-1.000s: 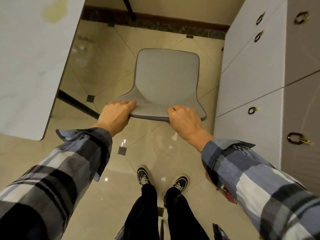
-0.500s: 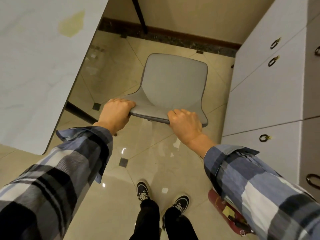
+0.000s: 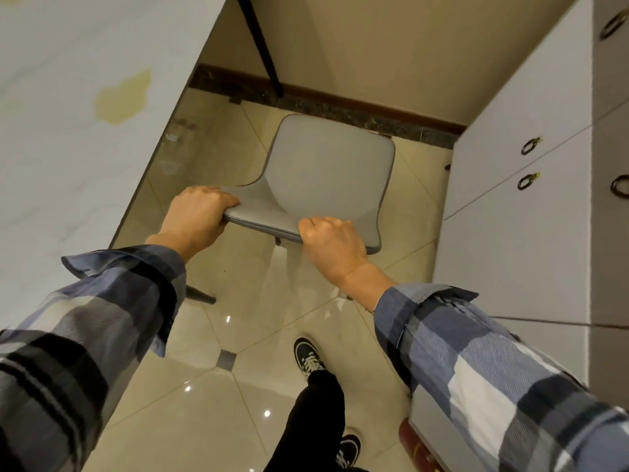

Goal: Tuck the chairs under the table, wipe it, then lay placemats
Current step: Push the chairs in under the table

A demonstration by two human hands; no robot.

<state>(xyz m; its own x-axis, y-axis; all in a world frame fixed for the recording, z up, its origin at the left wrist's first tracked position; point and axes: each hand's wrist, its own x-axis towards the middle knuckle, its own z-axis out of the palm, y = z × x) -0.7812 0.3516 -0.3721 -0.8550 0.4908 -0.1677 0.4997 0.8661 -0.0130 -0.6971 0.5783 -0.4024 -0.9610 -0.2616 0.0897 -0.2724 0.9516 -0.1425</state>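
Both hands have a firm grip on the top edge of the grey chair's (image 3: 326, 175) backrest. The left hand (image 3: 197, 216) curls its fingers over the left corner of that edge, and the right hand (image 3: 332, 247) wraps the edge closer to the right end, knuckles up. Plaid sleeves run back from both wrists toward the near side.

The chair stands on the glossy tiled floor (image 3: 211, 386) with its seat pointing away from the person, toward the far wall. It sits just beside the right edge of the white marbled worktop (image 3: 68, 165), not under it. A yellowish stain (image 3: 122, 97) marks the worktop's surface, and a thin black table leg (image 3: 262, 46) slants down at the far end.

To the right, white cabinets (image 3: 510, 216) with dark ring pulls line the wall. Below the chair, one dark sneaker (image 3: 308, 359) steps forward, and another sits nearer, partly hidden.
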